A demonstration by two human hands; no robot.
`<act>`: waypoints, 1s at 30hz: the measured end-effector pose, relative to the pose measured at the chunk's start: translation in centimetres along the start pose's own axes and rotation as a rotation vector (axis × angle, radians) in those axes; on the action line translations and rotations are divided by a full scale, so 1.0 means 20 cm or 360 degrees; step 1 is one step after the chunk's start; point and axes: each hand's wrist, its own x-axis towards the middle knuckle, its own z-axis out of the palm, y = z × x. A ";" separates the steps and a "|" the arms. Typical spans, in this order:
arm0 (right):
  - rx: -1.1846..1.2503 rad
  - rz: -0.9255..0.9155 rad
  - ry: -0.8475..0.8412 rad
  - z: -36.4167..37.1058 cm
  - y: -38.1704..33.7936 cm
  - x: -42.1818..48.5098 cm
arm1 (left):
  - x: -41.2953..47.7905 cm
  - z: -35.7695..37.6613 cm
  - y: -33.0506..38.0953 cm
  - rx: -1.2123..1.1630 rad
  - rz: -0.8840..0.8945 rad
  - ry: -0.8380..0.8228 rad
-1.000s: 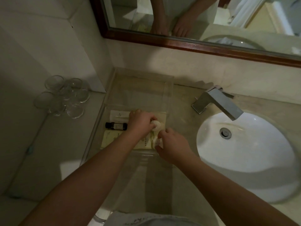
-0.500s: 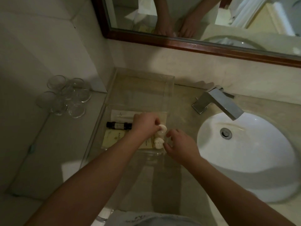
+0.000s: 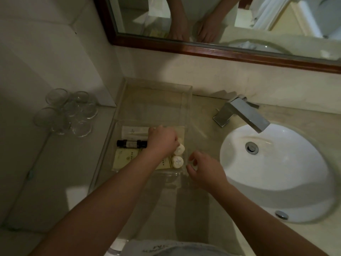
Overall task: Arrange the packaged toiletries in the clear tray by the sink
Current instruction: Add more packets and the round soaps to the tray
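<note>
Beside the sink (image 3: 287, 163): the clear tray (image 3: 185, 100) stands on the worktop (image 3: 203, 117).
Tray contents: white sachet (image 3: 135, 130), dark bottle (image 3: 132, 143) lying flat, yellow packets (image 3: 127, 159), and two round packets by the right wall.
Left hand (image 3: 162, 140): fingers curled on the farther round packet (image 3: 180, 149).
Right hand (image 3: 204, 169): loosely curled, holding nothing, at the tray's right wall near the nearer round packet (image 3: 177, 162).
Side ledge: clustered glasses (image 3: 68, 111).
</note>
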 end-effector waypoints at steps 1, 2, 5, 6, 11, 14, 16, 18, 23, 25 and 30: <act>0.0005 0.0003 0.0001 0.00 0.00 0.00 | -0.02 -0.01 -0.01 -0.0029 -0.0002 0.0058; 0.0012 0.0000 0.0012 -0.01 -0.01 0.00 | -0.04 -0.01 -0.03 -0.0057 0.0002 0.0160; 0.0014 -0.0082 0.0127 -0.03 -0.04 0.03 | -0.19 0.00 -0.08 -0.0262 -0.0027 0.0453; 0.0005 -0.0131 0.0159 -0.04 -0.06 0.04 | -0.26 0.02 -0.09 -0.0332 -0.0069 0.0440; -0.0281 -0.0367 0.0156 -0.03 -0.13 0.16 | -0.55 0.26 -0.10 -0.0321 -0.0149 0.0146; -0.0442 -0.0385 0.0137 -0.02 -0.15 0.19 | -0.59 0.33 -0.13 -0.0280 -0.0078 0.0042; -0.0465 -0.0376 0.0158 -0.02 -0.16 0.20 | -0.59 0.34 -0.14 -0.0236 -0.0026 0.0010; -0.0490 -0.0383 0.0178 -0.02 -0.17 0.19 | -0.59 0.35 -0.16 -0.0190 0.0010 -0.0001; -0.0534 -0.0383 0.0198 -0.02 -0.17 0.19 | -0.59 0.34 -0.18 -0.0172 0.0062 -0.0019; -0.0491 -0.0368 0.0197 -0.02 -0.17 0.18 | -0.60 0.33 -0.18 -0.0211 0.0057 0.0106; -0.0257 -0.0321 0.0219 -0.03 -0.12 0.08 | -0.64 0.33 -0.17 -0.0186 0.0034 0.0377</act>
